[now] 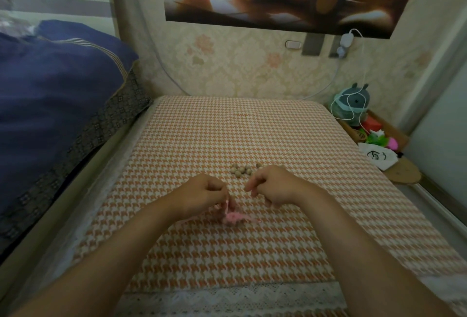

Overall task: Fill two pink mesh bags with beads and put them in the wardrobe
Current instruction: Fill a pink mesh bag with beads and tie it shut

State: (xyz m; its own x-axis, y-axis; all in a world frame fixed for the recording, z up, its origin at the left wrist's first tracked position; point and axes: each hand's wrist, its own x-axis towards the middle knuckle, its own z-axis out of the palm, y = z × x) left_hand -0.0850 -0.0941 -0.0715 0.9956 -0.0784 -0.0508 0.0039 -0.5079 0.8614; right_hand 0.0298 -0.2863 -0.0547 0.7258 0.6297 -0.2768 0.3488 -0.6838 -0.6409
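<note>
A pink mesh bag (233,217) lies crumpled on the orange houndstooth table cover (252,127), and my left hand (202,194) pinches its top edge and holds it up. Several small tan wooden beads (241,170) sit in a cluster just beyond both hands. My right hand (271,185) hovers right of the bag and next to the beads, fingers curled with thumb and forefinger pinched together. I cannot tell whether a bead is between them. Only one pink bag is visible.
A blue pillow and bedding (50,89) lie to the left. At the right edge a box holds a grey plush toy (352,104), a white cable and colourful items (379,137). A white cloth bag (377,157) rests on a round wooden stool.
</note>
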